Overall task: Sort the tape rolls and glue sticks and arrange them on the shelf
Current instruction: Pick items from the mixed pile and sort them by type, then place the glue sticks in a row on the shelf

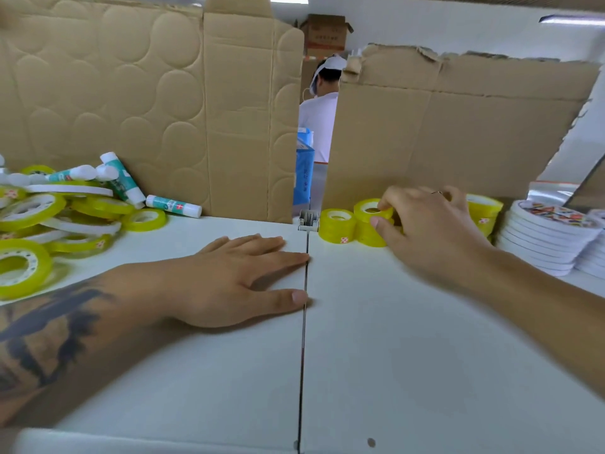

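Nearest, the left hand (226,276) lies flat on the white shelf (409,355), fingers straight and spread, fingertips reaching the dark seam between the two shelf boards; its grip is open and holds nothing. Just past it, to the right, the right hand (425,231) reaches toward the back, its thumb and curled fingers pinching the top yellow tape roll (371,209) of a short stack. Touching that stack on its left stands another stack of yellow rolls (337,226), and more yellow rolls (484,214) show behind the hand. Further right sits a stack of white double-sided tape rolls (550,240). Over on the left, a loose heap of yellow and white tape rolls (49,221) lies jumbled, with teal-and-white glue sticks (122,181) on top and one glue stick (173,206) lying alone beside it. Behind everything, cardboard sheets (163,109) stand upright as a back wall, and through the gap between them a person in white (322,116) is visible.
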Demonstrator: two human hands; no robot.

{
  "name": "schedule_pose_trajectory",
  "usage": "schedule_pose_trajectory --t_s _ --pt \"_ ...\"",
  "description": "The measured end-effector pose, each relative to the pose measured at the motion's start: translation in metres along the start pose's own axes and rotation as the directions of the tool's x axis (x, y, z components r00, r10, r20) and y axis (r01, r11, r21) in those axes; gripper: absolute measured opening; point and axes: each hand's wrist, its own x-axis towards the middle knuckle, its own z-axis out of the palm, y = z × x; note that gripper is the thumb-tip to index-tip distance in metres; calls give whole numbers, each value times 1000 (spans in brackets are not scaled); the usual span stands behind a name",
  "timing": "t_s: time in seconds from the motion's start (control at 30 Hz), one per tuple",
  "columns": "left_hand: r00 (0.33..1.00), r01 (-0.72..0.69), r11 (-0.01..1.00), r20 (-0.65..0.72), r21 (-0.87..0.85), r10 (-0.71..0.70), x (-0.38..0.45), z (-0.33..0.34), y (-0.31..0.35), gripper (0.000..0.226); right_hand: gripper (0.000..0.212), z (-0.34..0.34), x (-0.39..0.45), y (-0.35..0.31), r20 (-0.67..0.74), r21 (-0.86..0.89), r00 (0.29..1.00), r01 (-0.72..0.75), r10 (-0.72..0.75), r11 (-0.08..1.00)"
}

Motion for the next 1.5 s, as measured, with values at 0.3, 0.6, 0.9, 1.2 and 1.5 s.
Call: schedule_pose_trajectory --t_s 0.3,0.6,0.9,1.2,1.5 --pt "1000 1 1000 8 -17 -1 0 -3 0 86 22 6 -1 -3 -5 -102 998 -63 63 993" --pt "1000 -1 999 -8 -44 0 -1 -7 2 83 22 5 -2 -5 11 -111 999 -45 46 993" --pt "922 167 985 -348 -41 -171 -15 -33 -22 56 28 -7 -7 -30 -57 -60 993 101 -105 993" --pt "776 478 860 -545 179 -318 -3 -45 -92 12 69 1 -12 -124 167 286 854 437 -493 853" --pt "775 462 868 -557 181 -297 16 -33 -113 27 61 7 -14 -131 251 535 789 370 -561 759"
